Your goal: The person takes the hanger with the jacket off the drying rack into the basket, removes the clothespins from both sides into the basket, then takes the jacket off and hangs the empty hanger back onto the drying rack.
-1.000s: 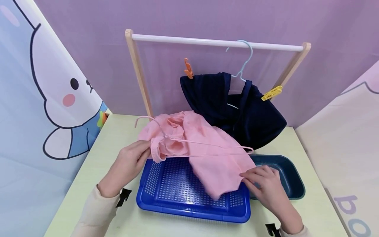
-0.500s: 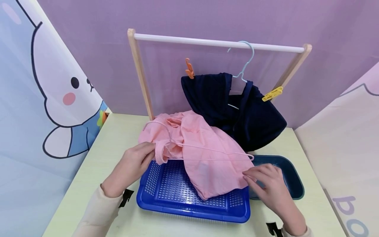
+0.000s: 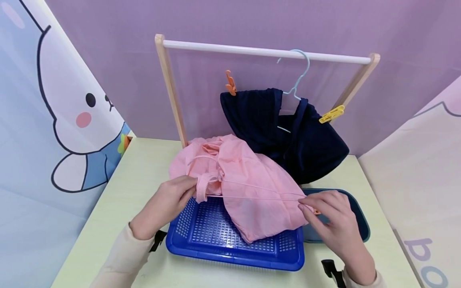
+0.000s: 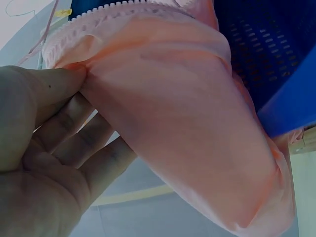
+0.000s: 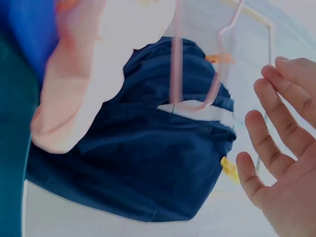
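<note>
My left hand (image 3: pixel 169 202) pinches the edge of a pink zip-up jacket (image 3: pixel 252 200) near its zipper teeth; the left wrist view shows thumb and finger on the cloth (image 4: pixel 168 94). A pink hanger (image 3: pixel 259 197) lies across the jacket, its left end hidden in the cloth by the collar. My right hand (image 3: pixel 335 216) is at the hanger's right end, which it hides in the head view. In the right wrist view that hand (image 5: pixel 286 128) has loosely spread fingers, with a gap to the hanger (image 5: pixel 210 101).
Under the jacket sits a blue mesh basket (image 3: pixel 234 258). A teal basin (image 3: pixel 363 224) stands beside it. Behind, a rack (image 3: pixel 230 49) carries a navy garment (image 3: pixel 309 148) on a light blue hanger (image 3: pixel 306 68), with orange (image 3: pixel 230 84) and yellow (image 3: pixel 331 115) clothespins.
The hanger has shifted right and slightly down, its hook now over the jacket. My left hand moved right with the collar. My right hand left the jacket's lower edge and rose to the hanger's end.
</note>
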Motion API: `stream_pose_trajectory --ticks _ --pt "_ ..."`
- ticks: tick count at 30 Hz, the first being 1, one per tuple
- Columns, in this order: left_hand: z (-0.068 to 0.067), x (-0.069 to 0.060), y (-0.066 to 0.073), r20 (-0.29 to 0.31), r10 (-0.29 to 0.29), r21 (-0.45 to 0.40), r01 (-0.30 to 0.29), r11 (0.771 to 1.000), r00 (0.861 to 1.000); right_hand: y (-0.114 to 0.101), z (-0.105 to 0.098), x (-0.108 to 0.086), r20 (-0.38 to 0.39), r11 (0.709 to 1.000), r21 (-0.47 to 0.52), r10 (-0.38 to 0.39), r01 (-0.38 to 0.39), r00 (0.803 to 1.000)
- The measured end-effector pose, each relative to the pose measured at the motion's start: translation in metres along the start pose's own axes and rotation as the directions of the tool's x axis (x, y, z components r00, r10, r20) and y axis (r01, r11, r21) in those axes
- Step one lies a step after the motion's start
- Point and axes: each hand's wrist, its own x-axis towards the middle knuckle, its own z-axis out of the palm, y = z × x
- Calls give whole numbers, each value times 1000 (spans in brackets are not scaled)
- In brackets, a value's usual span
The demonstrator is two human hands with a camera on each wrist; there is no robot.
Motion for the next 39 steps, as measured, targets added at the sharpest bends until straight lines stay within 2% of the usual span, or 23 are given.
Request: stream_pose_trajectory --ticks 4,8,13,19,22,25,32,36,39 --pt "4 2 3 14 23 1 -23 1000 1000 0 9 7 43 1000 -28 13 -12 999" --pt "8 3 8 14 61 7 -61 998 998 -1 23 16 149 999 -49 27 -20 988" --pt "13 6 15 21 83 2 -83 997 996 -4 41 29 285 997 -75 31 -10 958" --pt "17 7 19 45 77 -7 -77 997 996 -8 63 37 387 991 -116 -11 61 922" --pt "18 7 20 59 68 -6 -68 998 996 -10 69 37 396 987 -129 -42 100 917" --pt "19 6 20 57 65 -7 -65 998 996 -10 72 36 384 985 -134 -50 110 922" --pt "19 5 20 34 101 -1 -101 995 994 -11 68 31 361 978 -170 -53 122 931" --pt "19 3 18 18 109 13 -109 994 994 -10 61 28 324 980 -169 -48 108 945" --pt "20 1 17 6 109 25 -109 994 994 -8 52 27 304 985 -156 -20 70 953"
